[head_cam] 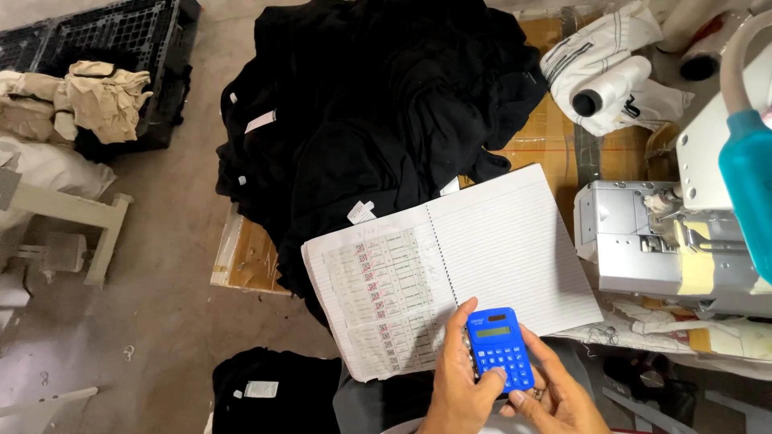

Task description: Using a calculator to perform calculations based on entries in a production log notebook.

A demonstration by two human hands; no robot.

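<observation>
A bare grey concrete floor (153, 265) spreads under me, evenly lit. Left of the big heap of black garments (378, 104) sits a black plastic pallet (104, 40) carrying crumpled beige cloth (96, 96), and below that pallet stands a pale wooden frame (72, 217). The heap rests on flattened cardboard (249, 257). Right of the heap I see a grey sewing machine (651, 241), with white rolls (611, 84) above it.
</observation>
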